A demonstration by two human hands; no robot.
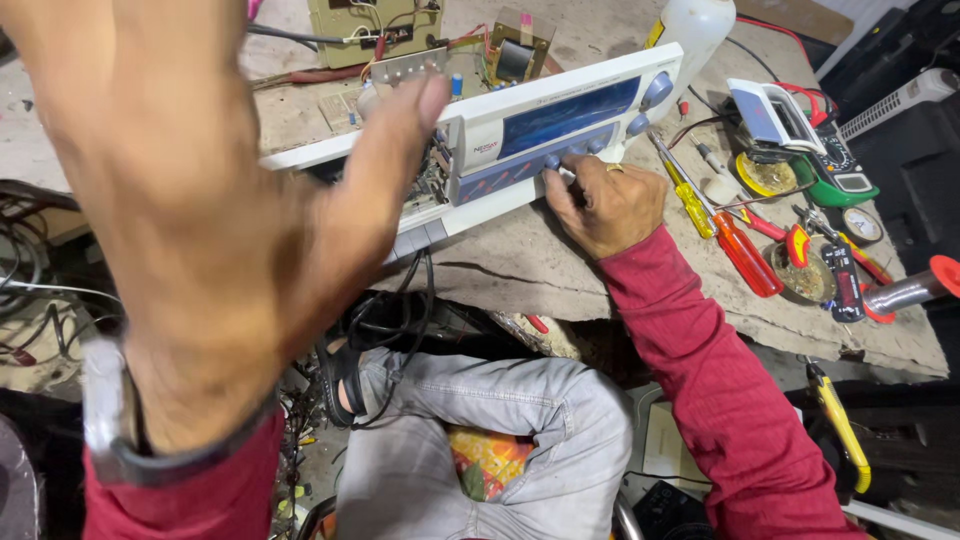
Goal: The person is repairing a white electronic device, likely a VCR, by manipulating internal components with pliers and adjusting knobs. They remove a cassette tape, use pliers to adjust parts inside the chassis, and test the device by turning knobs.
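My left hand (190, 200) is raised close to the camera, fingers spread, holding nothing; it hides much of the bench's left side. A watch sits on its wrist. My right hand (600, 205), in a red sleeve and wearing a ring, rests against the front panel of a white electronic unit (520, 130) with a blue display. Its fingertips pinch a small knob (553, 162) on the lower row of controls. The unit lies tilted on the worn workbench (520, 265), its left side open with circuit parts showing.
Circuit boards and a transformer (515, 55) lie behind the unit. Right of it are a white bottle (690, 30), screwdrivers (740, 245), a multimeter (830, 165), solder tins and a soldering iron (915, 285). Cables tangle at left. My grey-trousered knees are below.
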